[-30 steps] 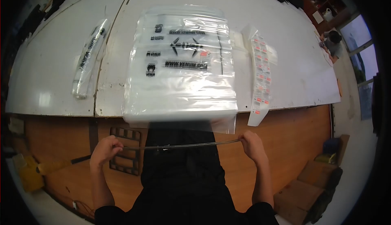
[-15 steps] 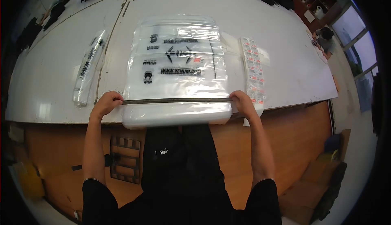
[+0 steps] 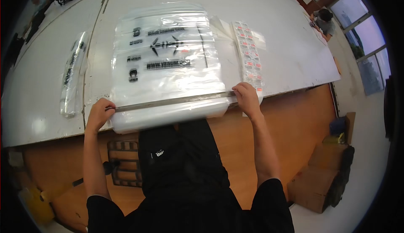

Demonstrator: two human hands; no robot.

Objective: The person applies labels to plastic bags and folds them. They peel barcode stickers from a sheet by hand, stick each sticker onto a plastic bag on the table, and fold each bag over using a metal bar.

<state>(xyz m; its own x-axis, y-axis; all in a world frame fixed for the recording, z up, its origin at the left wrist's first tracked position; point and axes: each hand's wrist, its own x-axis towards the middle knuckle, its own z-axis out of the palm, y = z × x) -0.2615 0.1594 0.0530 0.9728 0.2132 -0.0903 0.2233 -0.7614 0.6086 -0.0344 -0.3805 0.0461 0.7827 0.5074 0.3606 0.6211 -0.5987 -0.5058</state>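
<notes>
A long thin metal strip (image 3: 168, 102) lies across the lower part of a stack of clear plastic bags (image 3: 168, 79) printed in black. My left hand (image 3: 101, 113) pinches the strip's left end beside the stack's left edge. At the other end, my right hand (image 3: 247, 99) grips the strip near the stack's right edge. Below the strip, the bags' lower part bulges over the table's front edge. A sheet of red-and-white labels (image 3: 250, 58) lies just beyond my right hand. Further left, a rolled clear printed bag (image 3: 72, 75) rests on the table.
The white table (image 3: 286, 52) has a seam left of the bags. A co-worker (image 3: 324, 21) sits at its far right, and another person (image 3: 38, 3) is at the far left. Cardboard boxes (image 3: 313, 182) and a black frame (image 3: 123, 163) are on the floor.
Both hands have moved forward with the strip, from above my lap onto the bags. The strip now slopes up to the right as the whole view has tilted and shifted.
</notes>
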